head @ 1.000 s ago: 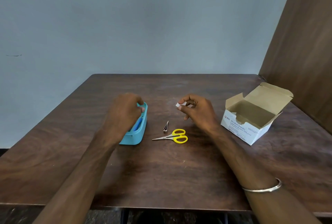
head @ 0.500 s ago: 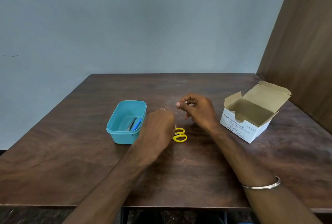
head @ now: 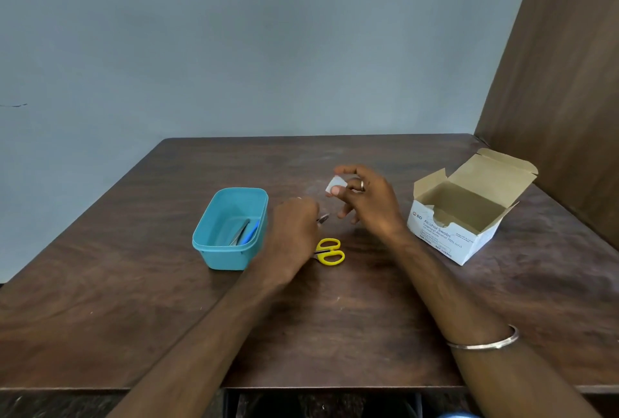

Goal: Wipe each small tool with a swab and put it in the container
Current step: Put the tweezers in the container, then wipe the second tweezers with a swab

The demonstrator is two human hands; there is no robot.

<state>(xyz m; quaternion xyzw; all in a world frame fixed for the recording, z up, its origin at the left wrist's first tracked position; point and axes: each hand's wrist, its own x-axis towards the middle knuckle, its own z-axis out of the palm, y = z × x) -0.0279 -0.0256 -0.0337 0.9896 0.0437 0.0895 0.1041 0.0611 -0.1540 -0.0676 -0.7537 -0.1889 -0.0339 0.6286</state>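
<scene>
The person's left hand (head: 294,226) is out over the middle of the brown table (head: 335,334), fingers curled round a small metal tool (head: 323,218) whose dark tip pokes out to the right of the knuckles. Most of that tool is hidden in the grip, so what kind it is cannot be told. The right hand (head: 366,201) is held a little farther back and to the right, pinching a small white swab (head: 335,185) between thumb and fingertips; there is a ring on one finger and a thin metal bangle (head: 485,340) on that wrist. The tool tip and the swab are near each other but apart.

Left of the left hand sits a teal plastic container (head: 231,258), open at the top. Two slim tools lie slanted inside it, one metal (head: 239,232) and one blue (head: 251,233), side by side against the right wall.

A pair of yellow-handled scissors (head: 330,251) lies flat on the table just near of the left hand, the blades hidden under that hand.

Over at the right stands a white cardboard box (head: 442,236) of alcohol swabs, flaps open, close to the brown side panel (head: 562,82).
</scene>
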